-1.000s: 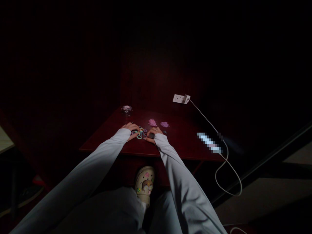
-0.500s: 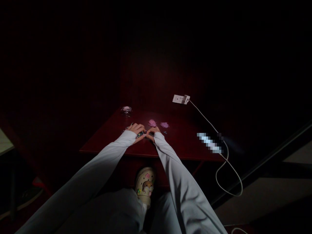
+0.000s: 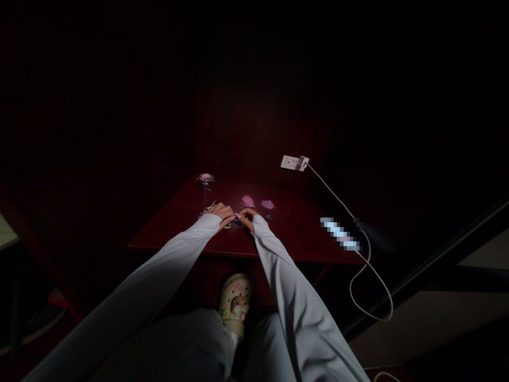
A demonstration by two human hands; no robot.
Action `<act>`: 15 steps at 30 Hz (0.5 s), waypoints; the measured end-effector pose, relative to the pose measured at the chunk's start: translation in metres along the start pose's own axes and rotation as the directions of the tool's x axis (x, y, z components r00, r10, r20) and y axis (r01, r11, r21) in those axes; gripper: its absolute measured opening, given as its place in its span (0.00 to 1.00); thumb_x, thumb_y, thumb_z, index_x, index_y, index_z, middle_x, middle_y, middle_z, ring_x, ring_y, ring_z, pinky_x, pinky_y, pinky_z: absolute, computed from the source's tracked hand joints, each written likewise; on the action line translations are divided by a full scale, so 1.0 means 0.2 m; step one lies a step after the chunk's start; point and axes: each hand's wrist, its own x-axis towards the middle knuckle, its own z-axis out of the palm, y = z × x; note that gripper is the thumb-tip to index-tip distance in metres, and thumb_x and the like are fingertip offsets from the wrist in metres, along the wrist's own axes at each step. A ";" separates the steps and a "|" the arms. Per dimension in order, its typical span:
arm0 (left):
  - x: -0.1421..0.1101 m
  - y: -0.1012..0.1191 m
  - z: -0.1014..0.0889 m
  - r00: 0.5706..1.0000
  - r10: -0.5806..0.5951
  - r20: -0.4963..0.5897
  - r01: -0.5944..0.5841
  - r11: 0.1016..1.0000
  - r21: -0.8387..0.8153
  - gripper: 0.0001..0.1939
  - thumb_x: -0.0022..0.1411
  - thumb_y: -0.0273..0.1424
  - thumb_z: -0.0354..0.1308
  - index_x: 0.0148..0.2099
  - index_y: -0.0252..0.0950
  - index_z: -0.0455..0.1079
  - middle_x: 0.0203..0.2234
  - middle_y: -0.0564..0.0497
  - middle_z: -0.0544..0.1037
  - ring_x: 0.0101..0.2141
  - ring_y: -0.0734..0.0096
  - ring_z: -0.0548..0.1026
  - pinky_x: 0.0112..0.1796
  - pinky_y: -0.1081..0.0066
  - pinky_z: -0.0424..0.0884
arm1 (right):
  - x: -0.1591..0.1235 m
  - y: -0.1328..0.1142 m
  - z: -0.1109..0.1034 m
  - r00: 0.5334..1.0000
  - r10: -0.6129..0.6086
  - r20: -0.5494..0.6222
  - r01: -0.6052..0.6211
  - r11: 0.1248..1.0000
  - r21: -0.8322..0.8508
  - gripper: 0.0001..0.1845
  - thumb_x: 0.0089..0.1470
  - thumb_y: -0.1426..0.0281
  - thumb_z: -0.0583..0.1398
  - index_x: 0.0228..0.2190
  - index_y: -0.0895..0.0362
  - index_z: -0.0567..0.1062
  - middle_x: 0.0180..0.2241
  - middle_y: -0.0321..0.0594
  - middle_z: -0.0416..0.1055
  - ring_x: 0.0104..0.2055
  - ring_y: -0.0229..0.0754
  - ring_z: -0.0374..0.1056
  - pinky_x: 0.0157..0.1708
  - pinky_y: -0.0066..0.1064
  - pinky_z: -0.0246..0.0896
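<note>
Close together over the red table [image 3: 170, 236], my left hand [image 3: 224, 212] and my right hand [image 3: 248, 217] nearly meet at the fingertips. The fingers of both are bent and closed. A small pale purple bit shows between the fingertips, too small to name. Under and around my left hand lie loose thin strands [image 3: 228, 226], some green and yellow, like small bands. Just beyond my right hand are a pink pile [image 3: 248, 201] and a purple pile [image 3: 268, 204] of thin strands. One small bluish piece [image 3: 269, 216] lies apart, right of my right hand.
A clear round jar [image 3: 205, 180] with pinkish contents stands at the back left of the table. A white charger [image 3: 304, 163] sits in the wall socket [image 3: 289, 162]. Its white cable [image 3: 334, 189] runs to a blurred-out bright device [image 3: 340, 233] at the right.
My left hand has shifted slightly and its fingers have drawn in, showing more coloured strands beside it. My right hand stays about where it was. The piles have not moved.
</note>
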 end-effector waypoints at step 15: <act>-0.01 0.01 -0.03 0.998 -0.060 -0.030 0.059 0.997 -0.056 0.15 0.80 0.37 0.48 0.50 0.42 0.76 0.48 0.49 0.83 0.48 0.60 0.72 0.52 0.63 0.68 | 0.00 -0.03 0.00 0.985 -0.159 -0.063 0.149 0.978 -0.145 0.19 0.67 0.54 0.63 0.29 0.52 0.81 0.37 0.39 0.77 0.40 0.41 0.71 0.44 0.33 0.65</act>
